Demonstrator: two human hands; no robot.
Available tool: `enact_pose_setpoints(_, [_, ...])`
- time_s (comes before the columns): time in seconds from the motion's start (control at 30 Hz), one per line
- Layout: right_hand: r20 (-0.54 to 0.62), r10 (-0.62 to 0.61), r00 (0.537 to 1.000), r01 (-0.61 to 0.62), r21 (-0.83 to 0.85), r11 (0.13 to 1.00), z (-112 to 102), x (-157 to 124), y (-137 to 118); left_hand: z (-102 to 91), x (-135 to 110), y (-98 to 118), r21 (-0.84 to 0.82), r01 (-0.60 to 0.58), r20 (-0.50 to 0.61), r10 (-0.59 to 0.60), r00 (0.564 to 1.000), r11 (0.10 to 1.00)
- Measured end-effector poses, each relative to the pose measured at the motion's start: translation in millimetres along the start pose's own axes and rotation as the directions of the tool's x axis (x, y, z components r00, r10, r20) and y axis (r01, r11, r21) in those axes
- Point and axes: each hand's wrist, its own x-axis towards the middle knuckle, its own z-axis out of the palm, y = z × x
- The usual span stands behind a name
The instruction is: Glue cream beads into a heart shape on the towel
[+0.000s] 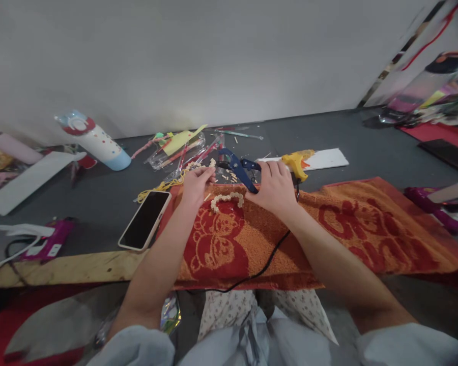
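My right hand (276,187) is wrapped round a blue hand cutter (239,170), a pliers-like tool whose head points left, towards my other hand. My left hand (198,186) has thumb and fingers pinched together close to that head; what sits between the fingertips is too small to make out. Short cream-coloured pieces (232,177) lie scattered on the dark table below the tool. A curved string of cream beads or segments (227,197) rests on the orange and red towel (275,239), between my two forearms.
Left of the towel lies a phone (145,220). Plastic packets (193,150) and yellow cord (158,189) are behind my left hand. A yellow glue gun (297,162) rests on a white strip (328,159); a black cable (269,262) crosses the towel. A spotted bottle (99,145) stands left.
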Motion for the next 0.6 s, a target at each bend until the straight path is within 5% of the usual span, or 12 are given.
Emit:
enact_pose_setpoints(0.4, [-0.006,0.022,1.0,-0.022,-0.03,0.999,5,1,5,-38.5,37,-4,0.167,-0.193,-0.362,0.243,0.9,0.967])
enact_pose_setpoints(0.6, [0.023,0.032,0.999,-0.032,-0.001,0.999,3,1,2,-31.6,29,-8,0.233,-0.249,-0.302,0.313,0.901,0.94])
